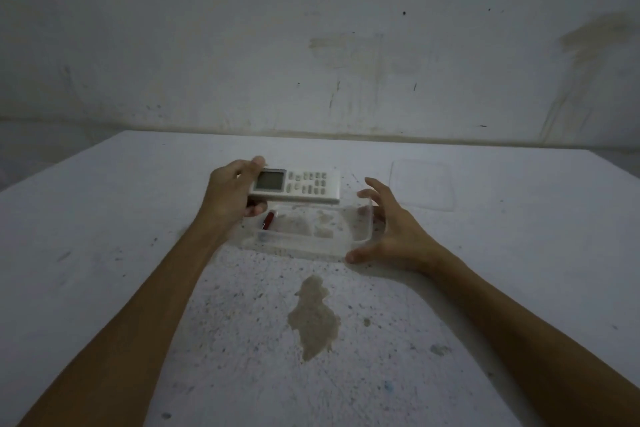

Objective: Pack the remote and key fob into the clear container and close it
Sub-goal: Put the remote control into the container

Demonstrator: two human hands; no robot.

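My left hand grips the screen end of a white remote and holds it level above the far side of the clear container. The open container sits on the white table. A small red and dark key fob lies inside it at the left end. My right hand clasps the container's right end, thumb at the near corner and fingers spread over the rim. The clear lid lies flat on the table behind and to the right of the container.
The white table is speckled and has a brown stain in front of the container. A stained white wall stands right behind the table's far edge.
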